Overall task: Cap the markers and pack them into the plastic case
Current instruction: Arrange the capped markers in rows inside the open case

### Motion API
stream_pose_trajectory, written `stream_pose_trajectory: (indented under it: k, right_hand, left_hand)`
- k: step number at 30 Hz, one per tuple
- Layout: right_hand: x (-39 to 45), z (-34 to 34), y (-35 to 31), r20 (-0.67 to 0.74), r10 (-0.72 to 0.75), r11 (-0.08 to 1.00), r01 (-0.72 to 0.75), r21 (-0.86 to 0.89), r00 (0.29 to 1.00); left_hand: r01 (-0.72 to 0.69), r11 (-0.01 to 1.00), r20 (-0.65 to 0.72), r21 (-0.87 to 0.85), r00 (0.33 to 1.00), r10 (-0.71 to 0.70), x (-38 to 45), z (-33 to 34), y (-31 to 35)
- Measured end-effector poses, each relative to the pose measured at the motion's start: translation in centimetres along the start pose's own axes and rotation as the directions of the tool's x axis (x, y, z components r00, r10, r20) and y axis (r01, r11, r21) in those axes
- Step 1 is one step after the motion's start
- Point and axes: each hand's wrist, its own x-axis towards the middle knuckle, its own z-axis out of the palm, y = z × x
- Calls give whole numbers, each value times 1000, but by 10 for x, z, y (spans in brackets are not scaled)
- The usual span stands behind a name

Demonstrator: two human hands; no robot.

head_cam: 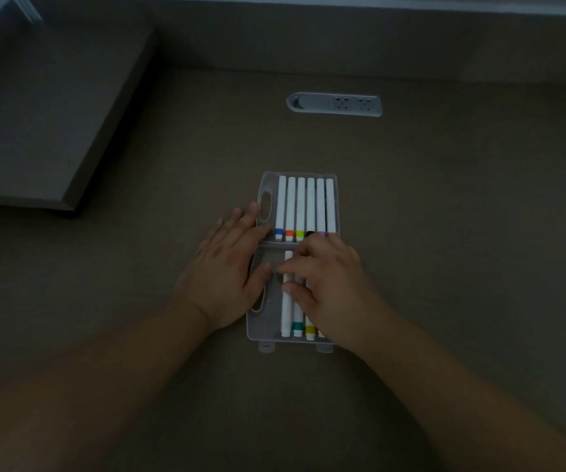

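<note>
Plastic case [263,330] — lying open on the desk [445,267]; markers [301,206] inside run lengthwise away from you, coloured ends nearest. Your left hand [227,267] rests flat, fingers spread, on its left edge; your right hand [325,284] presses curled fingers on the near row.

Six markers [305,207] in far tray, at least four near, one case [263,330], two hands

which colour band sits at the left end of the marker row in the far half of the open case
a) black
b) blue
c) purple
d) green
b) The leftmost marker in the far half of the plastic case has a blue band at its near end, with orange and yellow next to its right.
</note>
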Motion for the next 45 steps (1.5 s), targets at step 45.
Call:
stream_pose_trajectory:
  k: [45]
  right_hand:
    - [-29, -46, 0, -5, 387, 900, -376, 219, 922]
  left_hand:
    - [133, 952, 78, -276, 990, -115, -8, -38, 33]
